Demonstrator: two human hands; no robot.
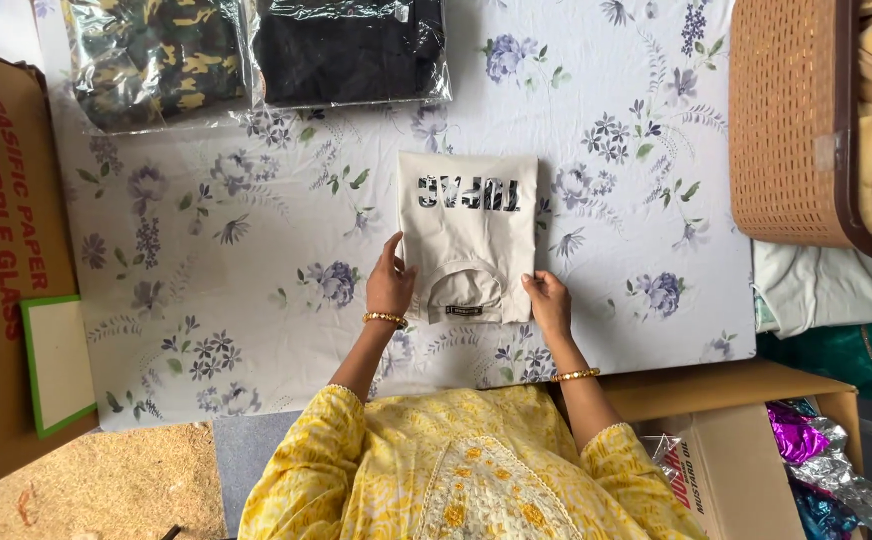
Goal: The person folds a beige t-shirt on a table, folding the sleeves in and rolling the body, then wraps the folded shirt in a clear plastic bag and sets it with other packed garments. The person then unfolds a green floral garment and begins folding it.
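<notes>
On the flowery worktop [256, 250] lies a folded cream shirt [468, 232], collar end near the person. Left hand [390, 285] and right hand [549, 300] pinch its near corners, fingers clamped on cloth. I think pressing both edges flat and even keeps the fold neat.

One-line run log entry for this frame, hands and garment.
left hand: on collar-end corner of folded cream T-shirt | right hand: on opposite corner | shirt: flat on floral cloth | two bagged garments: apart, at far edge
</notes>
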